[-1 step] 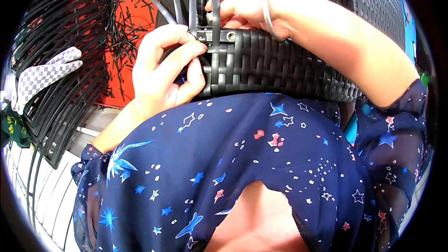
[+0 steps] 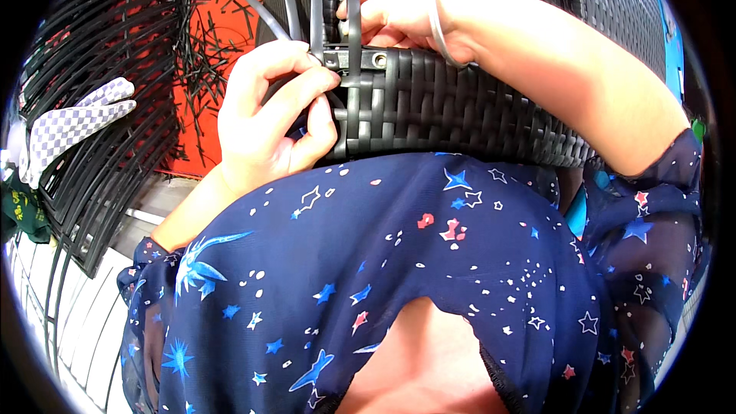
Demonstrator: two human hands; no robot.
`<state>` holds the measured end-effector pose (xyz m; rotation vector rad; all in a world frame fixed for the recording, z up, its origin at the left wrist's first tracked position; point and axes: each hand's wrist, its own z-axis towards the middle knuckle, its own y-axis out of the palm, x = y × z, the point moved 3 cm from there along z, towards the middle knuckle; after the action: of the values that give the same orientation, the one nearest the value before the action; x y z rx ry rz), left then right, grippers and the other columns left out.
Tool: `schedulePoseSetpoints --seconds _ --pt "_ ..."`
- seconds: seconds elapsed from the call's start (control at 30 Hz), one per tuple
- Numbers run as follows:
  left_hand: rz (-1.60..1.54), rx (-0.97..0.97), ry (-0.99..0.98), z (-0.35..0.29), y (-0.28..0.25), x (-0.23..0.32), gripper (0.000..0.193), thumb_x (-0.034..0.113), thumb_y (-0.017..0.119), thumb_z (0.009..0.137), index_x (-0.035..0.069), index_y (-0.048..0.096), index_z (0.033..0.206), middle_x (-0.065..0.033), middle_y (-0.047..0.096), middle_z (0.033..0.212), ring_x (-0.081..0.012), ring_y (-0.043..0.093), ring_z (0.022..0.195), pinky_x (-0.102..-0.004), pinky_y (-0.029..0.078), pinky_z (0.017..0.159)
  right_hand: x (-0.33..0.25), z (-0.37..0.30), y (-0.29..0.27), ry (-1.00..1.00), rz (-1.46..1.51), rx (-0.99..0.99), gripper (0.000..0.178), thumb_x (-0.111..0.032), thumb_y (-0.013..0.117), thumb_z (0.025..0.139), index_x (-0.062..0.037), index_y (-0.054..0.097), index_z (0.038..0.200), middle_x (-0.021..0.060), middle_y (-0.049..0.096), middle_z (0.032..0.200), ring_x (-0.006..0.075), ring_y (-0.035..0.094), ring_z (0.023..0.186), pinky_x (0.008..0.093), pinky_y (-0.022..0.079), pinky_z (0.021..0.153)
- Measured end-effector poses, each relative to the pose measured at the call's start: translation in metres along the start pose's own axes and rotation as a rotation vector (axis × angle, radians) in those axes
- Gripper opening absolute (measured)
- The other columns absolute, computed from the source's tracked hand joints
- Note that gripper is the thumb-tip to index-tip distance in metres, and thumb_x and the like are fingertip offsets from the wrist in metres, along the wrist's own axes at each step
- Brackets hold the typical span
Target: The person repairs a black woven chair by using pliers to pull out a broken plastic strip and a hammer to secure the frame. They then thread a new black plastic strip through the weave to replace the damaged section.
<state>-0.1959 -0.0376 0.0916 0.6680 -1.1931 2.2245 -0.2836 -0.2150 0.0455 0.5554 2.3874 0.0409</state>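
Observation:
A black woven wicker panel point(image 2: 460, 107) lies across in front of me, its left end showing a dark frame bar with a round-holed fitting point(image 2: 379, 60). My left hand point(image 2: 261, 111) is closed at that end, thumb and forefinger pinching a black wicker strip beside the bar. Beyond its knuckles, a loose strip point(image 2: 264, 14) sticks up at a slant. Another strip point(image 2: 354, 23) stands upright over the edge, beside the fingertips of my right hand point(image 2: 399, 8). That hand is curled behind the edge, and what its fingers grip is hidden. A bangle point(image 2: 437, 15) circles the right wrist.
Long black strips point(image 2: 115, 138) hang in a thick bundle at the left, with a checkered glove point(image 2: 77, 123) on them. Short black offcuts point(image 2: 207, 61) litter a red surface point(image 2: 195, 134). More woven wicker point(image 2: 621, 15) rises at the far right.

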Motion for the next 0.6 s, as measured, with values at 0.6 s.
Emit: schedulePoseSetpoints --seconds 0.6 --pt "-0.283 -0.121 -0.453 -0.03 -0.005 -0.029 0.013 -0.001 0.068 0.087 -0.001 0.068 0.1 -0.0057 0.063 0.095 -0.0147 0.063 0.087 -0.0264 0.051 0.077 0.0 0.006 -0.008 0.017 0.008 -0.072 0.02 -0.012 0.074 0.086 -0.0032 0.069 0.103 0.0045 0.071 0.092 0.0096 0.069 0.081 0.0263 0.061 0.069"
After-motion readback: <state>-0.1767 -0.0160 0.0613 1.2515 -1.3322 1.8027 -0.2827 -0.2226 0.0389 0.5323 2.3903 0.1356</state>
